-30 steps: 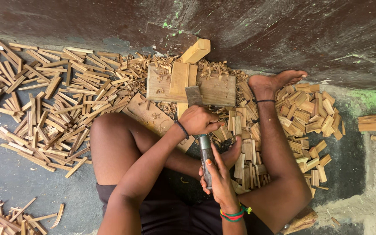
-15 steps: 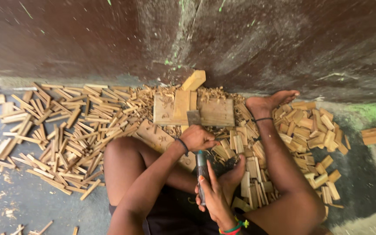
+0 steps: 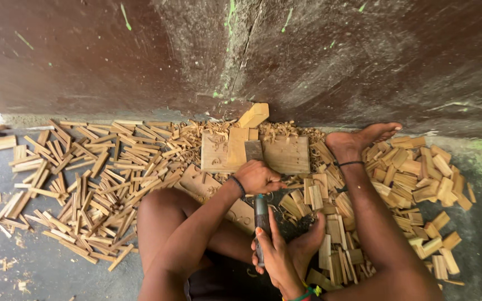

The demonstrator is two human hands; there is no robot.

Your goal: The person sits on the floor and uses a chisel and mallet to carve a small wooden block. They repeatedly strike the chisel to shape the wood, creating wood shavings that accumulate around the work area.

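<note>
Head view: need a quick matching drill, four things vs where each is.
Things:
1. left hand
2. right hand
3. wooden board
4. long wood strips

Places:
A. spread on the floor, image left
B. flat by the wall, ahead of the hands
C. on the tool's handle, nearest the body
D. fisted just below the board

Pairs: 1-D, 2-C, 3-B, 4-A
</note>
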